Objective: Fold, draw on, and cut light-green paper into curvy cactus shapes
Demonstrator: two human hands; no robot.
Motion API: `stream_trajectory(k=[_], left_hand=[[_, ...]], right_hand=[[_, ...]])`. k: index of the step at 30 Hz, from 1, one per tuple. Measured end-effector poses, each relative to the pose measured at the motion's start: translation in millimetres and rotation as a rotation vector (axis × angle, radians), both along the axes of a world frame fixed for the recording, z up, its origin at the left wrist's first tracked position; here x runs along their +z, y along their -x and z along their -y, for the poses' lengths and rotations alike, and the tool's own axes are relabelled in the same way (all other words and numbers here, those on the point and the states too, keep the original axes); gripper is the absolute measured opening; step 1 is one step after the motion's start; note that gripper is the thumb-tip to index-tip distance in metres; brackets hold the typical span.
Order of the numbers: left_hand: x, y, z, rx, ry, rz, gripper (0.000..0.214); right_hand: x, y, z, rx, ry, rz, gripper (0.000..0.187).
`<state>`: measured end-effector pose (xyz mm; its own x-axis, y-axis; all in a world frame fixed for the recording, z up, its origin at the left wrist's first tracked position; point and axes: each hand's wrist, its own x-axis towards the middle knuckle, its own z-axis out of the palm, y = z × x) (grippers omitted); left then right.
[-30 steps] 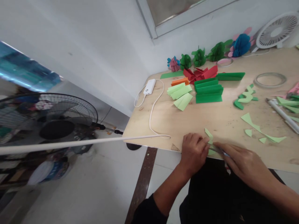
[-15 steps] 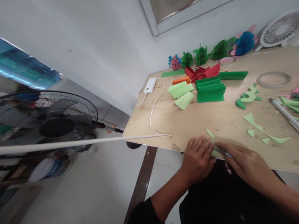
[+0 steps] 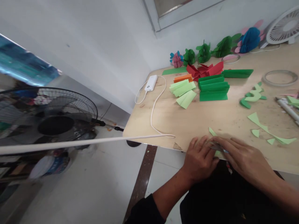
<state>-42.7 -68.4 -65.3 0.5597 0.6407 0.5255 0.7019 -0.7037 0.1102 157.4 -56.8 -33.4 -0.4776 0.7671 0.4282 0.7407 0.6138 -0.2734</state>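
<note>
Left of hands (image 3: 201, 158) and paper (image 3: 212, 132) sits a bucket (image 3: 43, 165).

The left grip (image 3: 201, 160) lies palm down, fingers (image 3: 198, 145) bent, the left forearm (image 3: 171, 193) reaching up from a dark sleeve (image 3: 146, 210). The right grip (image 3: 243, 155) is curled, back upward, fingertips just beside the left ones, the right forearm (image 3: 279, 186) slanting inward.
</note>
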Motion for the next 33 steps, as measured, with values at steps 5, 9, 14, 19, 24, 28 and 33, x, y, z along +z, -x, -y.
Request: stream_trajectory(k=[5, 9, 14, 19, 24, 28, 33], left_hand=[[1.1, -0.3, 0.0, 0.005, 0.003, -0.010, 0.037], [2.0, -0.3, -1.6, -0.005, -0.009, 0.010, 0.039], [2.6, -0.5, -3.6, -0.021, -0.008, 0.028, 0.039], [2.9, 0.5, -3.5, -0.027, -0.010, 0.020, 0.040], [2.6, 1.9, -3.2, -0.025, 0.015, -0.025, 0.041], [2.4, 1.9, -2.1, -0.018, 0.034, -0.068, 0.041], [0.8, 1.1, -0.2, -0.003, 0.079, -0.094, 0.042]], right_hand=[[-1.3, -0.9, -9.1, 0.044, -0.107, 0.111, 0.036], [-2.1, -0.8, -19.5, 0.064, -0.106, 0.150, 0.037], [-6.4, -2.3, -33.2, 0.065, -0.093, 0.190, 0.039], [-6.9, 2.2, -44.0, 0.075, -0.114, 0.176, 0.040], [-2.6, 3.2, -46.3, 0.029, -0.091, 0.102, 0.036], [1.4, -5.1, -37.3, 0.003, -0.017, -0.007, 0.037], [-1.7, -8.2, -24.7, 0.038, 0.041, -0.014, 0.037]])
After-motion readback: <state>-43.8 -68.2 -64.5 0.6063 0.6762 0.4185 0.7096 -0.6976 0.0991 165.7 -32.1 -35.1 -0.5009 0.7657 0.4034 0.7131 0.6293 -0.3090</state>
